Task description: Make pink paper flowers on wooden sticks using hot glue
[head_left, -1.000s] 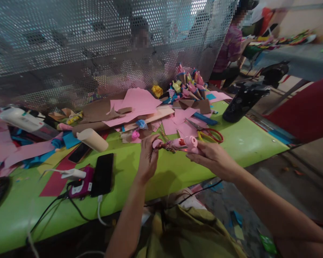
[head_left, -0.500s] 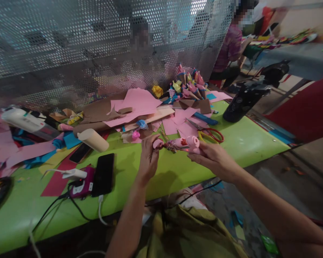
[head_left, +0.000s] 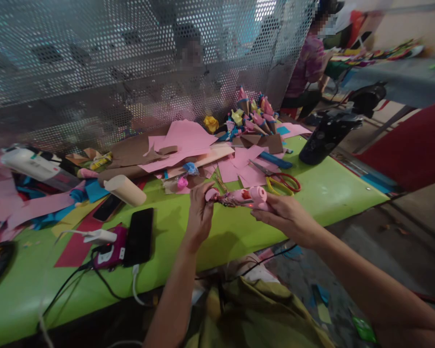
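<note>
Over the near edge of the green table, my left hand (head_left: 200, 212) pinches a small pink paper piece (head_left: 212, 195) with its fingertips. My right hand (head_left: 290, 215) is wrapped round a pink glue gun (head_left: 255, 197), which shows a small red light. The glue gun's nozzle end points left, towards the paper piece; a dark, shiny, crumpled bit (head_left: 230, 199) lies between them, and I cannot tell whose part it is. Just beyond my right hand rest scissors (head_left: 284, 183) with red and yellow handles. A small bright pink crumpled piece (head_left: 182, 182) lies beyond my left hand.
Pink paper sheets (head_left: 188, 137) and a bunch of paper cones (head_left: 255, 113) lie along the perforated metal screen (head_left: 112, 72). A black tumbler (head_left: 317, 137) stands right. A phone (head_left: 139, 237), a purple power adapter (head_left: 110, 251) and a cardboard tube (head_left: 126, 190) are left. A person sits beyond.
Both hands keep nearly the same place and hold. The glue gun has turned or shifted very slightly, and the whole view has moved a little.
</note>
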`<state>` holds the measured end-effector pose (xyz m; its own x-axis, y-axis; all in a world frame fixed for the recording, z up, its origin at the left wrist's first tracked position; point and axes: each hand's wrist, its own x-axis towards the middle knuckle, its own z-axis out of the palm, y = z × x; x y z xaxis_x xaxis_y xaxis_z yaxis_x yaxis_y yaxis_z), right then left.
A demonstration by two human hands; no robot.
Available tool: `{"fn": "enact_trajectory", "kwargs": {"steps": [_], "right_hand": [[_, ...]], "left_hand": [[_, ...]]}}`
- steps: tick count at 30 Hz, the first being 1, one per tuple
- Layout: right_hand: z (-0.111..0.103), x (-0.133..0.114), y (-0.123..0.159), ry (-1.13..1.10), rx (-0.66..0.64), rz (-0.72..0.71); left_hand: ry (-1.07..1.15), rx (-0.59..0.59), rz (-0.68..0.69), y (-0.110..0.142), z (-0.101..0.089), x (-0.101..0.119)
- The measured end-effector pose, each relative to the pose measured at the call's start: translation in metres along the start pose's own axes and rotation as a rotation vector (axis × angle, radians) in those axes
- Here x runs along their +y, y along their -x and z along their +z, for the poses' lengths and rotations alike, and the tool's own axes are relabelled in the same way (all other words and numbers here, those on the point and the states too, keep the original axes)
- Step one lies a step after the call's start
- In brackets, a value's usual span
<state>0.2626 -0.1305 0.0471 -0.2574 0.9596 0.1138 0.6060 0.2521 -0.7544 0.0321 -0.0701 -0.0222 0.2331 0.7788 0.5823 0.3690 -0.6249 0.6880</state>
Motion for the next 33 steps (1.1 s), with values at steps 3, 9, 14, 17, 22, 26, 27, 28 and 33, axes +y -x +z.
{"fn": "enact_trajectory", "kwargs": {"steps": [3, 9, 14, 17, 22, 26, 27, 28, 33], "right_hand": [[0.000, 0.003, 0.000, 0.020, 0.018, -0.013], [-0.002, 0.004, -0.002, 0.084, 0.092, 0.007], [-0.001, 0.002, -0.002, 0.080, 0.061, -0.002], [0.000, 0.003, 0.000, 0.019, 0.028, -0.018], [-0.003, 0.007, 0.001, -0.122, 0.053, 0.026], [-0.013, 0.019, 0.003, -0.317, 0.129, 0.113], [-0.016, 0.025, 0.004, -0.350, 0.159, 0.139], [-0.020, 0.032, 0.005, -0.373, 0.195, 0.163], [-0.038, 0.075, 0.011, -0.443, 0.496, 0.270]], "left_hand": [[0.019, 0.006, -0.018, 0.000, 0.000, -0.001], [0.081, 0.014, -0.066, 0.002, 0.001, -0.003], [0.123, 0.013, -0.094, 0.003, 0.002, -0.006], [0.151, 0.019, -0.114, 0.004, 0.002, -0.008], [0.266, 0.028, -0.204, 0.006, 0.007, -0.018], [0.384, 0.083, -0.297, 0.005, 0.012, -0.029], [0.419, 0.087, -0.322, 0.004, 0.012, -0.031], [0.452, 0.083, -0.349, 0.004, 0.012, -0.032], [0.543, 0.041, -0.407, 0.004, 0.005, -0.034]]}}
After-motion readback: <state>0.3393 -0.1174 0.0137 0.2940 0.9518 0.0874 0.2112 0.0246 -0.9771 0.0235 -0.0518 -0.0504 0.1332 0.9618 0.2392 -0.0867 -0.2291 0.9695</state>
